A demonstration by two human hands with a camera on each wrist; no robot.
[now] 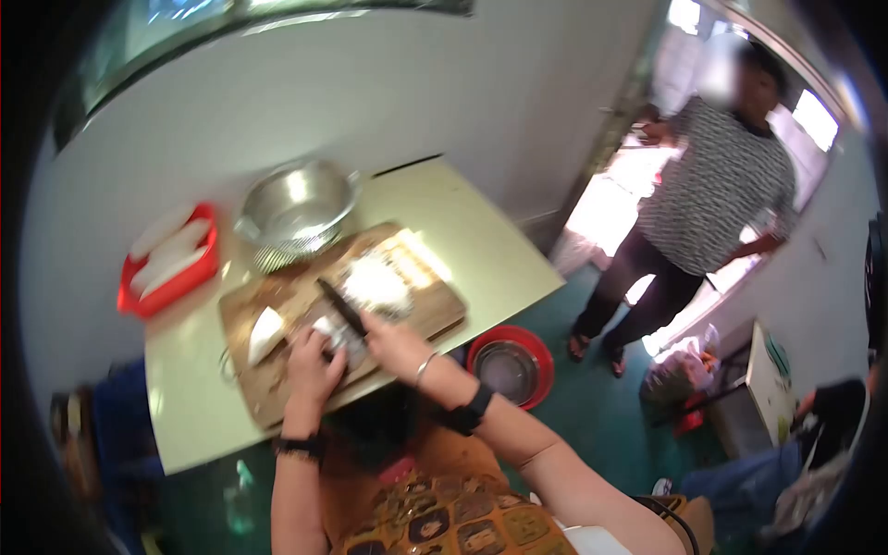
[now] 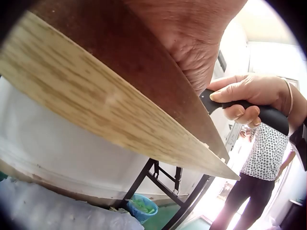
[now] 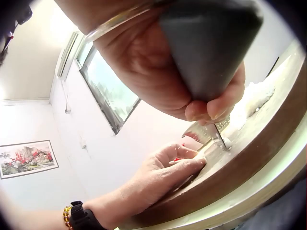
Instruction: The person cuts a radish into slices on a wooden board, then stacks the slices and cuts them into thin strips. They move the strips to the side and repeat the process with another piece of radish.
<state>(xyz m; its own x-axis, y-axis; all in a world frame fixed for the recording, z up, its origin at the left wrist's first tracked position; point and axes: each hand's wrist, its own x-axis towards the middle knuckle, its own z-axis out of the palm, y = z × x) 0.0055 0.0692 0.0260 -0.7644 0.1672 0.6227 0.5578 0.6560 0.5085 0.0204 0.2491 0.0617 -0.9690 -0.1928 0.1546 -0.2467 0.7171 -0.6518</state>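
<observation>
Over at the table, the right hand (image 1: 396,348) grips the knife (image 1: 342,307); the left hand (image 1: 314,368) holds the white piece (image 1: 329,333) on the wooden board (image 1: 242,319); a white wedge (image 1: 266,335) lies nearby, chopped bits (image 1: 377,285) past the blade, a metal bowl (image 1: 298,199) behind

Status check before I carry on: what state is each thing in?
Left hand: curled around a white piece
Right hand: gripping the knife
Knife: blade exposed, held
Chopping board: flat, partly covered
Metal basin: upright, uncovered
Red basket: uncovered, holding long white pieces
Red floor basin: upright, uncovered
</observation>
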